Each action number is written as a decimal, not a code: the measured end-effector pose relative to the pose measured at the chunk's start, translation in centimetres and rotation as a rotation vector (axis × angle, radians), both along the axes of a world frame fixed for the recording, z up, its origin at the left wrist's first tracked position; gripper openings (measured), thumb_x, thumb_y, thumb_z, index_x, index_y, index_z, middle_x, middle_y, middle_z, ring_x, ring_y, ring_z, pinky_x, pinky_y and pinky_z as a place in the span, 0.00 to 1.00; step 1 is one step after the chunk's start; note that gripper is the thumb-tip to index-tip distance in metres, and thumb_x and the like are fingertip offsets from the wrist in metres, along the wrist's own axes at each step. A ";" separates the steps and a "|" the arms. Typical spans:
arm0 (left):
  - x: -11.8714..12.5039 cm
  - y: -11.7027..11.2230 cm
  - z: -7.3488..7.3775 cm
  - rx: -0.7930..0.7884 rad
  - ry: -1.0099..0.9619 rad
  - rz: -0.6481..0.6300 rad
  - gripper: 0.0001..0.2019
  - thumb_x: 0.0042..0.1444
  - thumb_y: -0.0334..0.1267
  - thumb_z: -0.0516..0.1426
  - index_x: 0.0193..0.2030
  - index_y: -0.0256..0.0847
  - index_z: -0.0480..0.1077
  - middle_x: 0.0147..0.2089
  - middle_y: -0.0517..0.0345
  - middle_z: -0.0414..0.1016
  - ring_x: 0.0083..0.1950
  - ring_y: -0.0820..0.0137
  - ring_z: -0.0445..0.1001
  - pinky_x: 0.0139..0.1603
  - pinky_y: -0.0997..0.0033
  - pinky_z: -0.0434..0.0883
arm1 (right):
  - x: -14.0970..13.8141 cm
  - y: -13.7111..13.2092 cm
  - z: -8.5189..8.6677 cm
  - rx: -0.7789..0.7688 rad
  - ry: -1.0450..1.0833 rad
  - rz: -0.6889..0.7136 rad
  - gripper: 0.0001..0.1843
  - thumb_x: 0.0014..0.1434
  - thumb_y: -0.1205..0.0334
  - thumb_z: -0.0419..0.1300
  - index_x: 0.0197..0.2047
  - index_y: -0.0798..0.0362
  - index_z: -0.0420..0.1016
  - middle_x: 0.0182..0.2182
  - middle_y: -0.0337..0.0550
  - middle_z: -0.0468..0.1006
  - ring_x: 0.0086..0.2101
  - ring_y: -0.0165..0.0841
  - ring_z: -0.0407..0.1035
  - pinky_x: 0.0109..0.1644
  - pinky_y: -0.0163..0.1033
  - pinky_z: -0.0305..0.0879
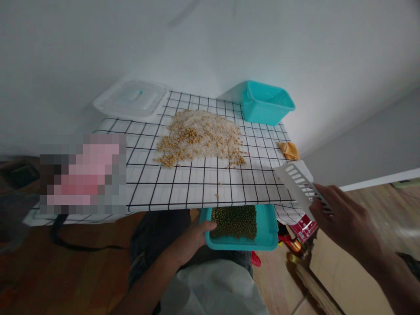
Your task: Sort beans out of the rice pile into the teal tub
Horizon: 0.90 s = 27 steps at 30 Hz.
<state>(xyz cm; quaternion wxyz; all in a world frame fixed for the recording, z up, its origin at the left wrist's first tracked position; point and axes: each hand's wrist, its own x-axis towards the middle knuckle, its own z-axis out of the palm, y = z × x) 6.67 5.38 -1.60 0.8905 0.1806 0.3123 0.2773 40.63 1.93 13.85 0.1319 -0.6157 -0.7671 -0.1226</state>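
Note:
My left hand [197,234] grips the left rim of a teal tray [271,232] filled with green beans [234,221], held just below the table's front edge. My right hand [341,214] is closed on a white slotted plastic scoop [297,179] at the table's right front corner. On the white black-grid tablecloth [183,183] lies a pile of white rice mixed with tan soybeans [200,135]. A few loose beans [217,192] lie near the front edge.
An empty teal tub [265,103] stands at the back right by the wall. A white plastic lid [131,98] lies at the back left. A small orange cloth [289,150] sits at the right edge. A blurred pink patch covers the left front. Red packets [303,229] lie below the table.

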 end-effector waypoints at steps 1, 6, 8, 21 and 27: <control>0.0 0.0 0.0 0.002 0.005 -0.004 0.30 0.62 0.35 0.56 0.70 0.47 0.57 0.60 0.49 0.77 0.59 0.56 0.76 0.60 0.51 0.69 | -0.6 -0.1 -0.2 0.005 -0.002 0.032 0.16 0.62 0.67 0.55 0.54 0.53 0.70 0.36 0.46 0.76 0.32 0.35 0.72 0.34 0.39 0.69; -0.1 0.2 0.0 0.003 -0.012 0.016 0.30 0.61 0.33 0.56 0.70 0.45 0.58 0.62 0.46 0.76 0.62 0.54 0.74 0.63 0.50 0.67 | -3.4 -1.2 -0.6 -0.032 -0.018 0.245 0.24 0.61 0.71 0.57 0.61 0.56 0.65 0.38 0.45 0.77 0.33 0.32 0.71 0.37 0.37 0.72; -0.4 0.3 -0.1 0.006 -0.013 0.023 0.29 0.62 0.32 0.56 0.69 0.46 0.59 0.63 0.47 0.75 0.64 0.54 0.72 0.64 0.51 0.66 | -4.4 -1.8 -0.5 -0.091 -0.014 0.366 0.26 0.62 0.71 0.57 0.64 0.58 0.63 0.40 0.47 0.77 0.36 0.33 0.72 0.37 0.37 0.72; -2.5 0.1 1.1 0.097 0.063 0.052 0.21 0.60 0.35 0.58 0.61 0.47 0.69 0.61 0.52 0.77 0.62 0.53 0.73 0.61 0.51 0.68 | -7.1 2.0 0.0 -0.044 0.031 0.467 0.26 0.61 0.72 0.57 0.63 0.57 0.64 0.40 0.46 0.77 0.36 0.31 0.71 0.36 0.36 0.71; -3.0 0.1 2.1 0.120 0.087 0.053 0.18 0.59 0.35 0.59 0.57 0.47 0.73 0.57 0.53 0.79 0.62 0.55 0.73 0.62 0.54 0.68 | -7.0 6.4 -0.6 -0.036 0.033 0.505 0.26 0.60 0.71 0.58 0.61 0.52 0.66 0.38 0.42 0.76 0.33 0.29 0.70 0.36 0.37 0.70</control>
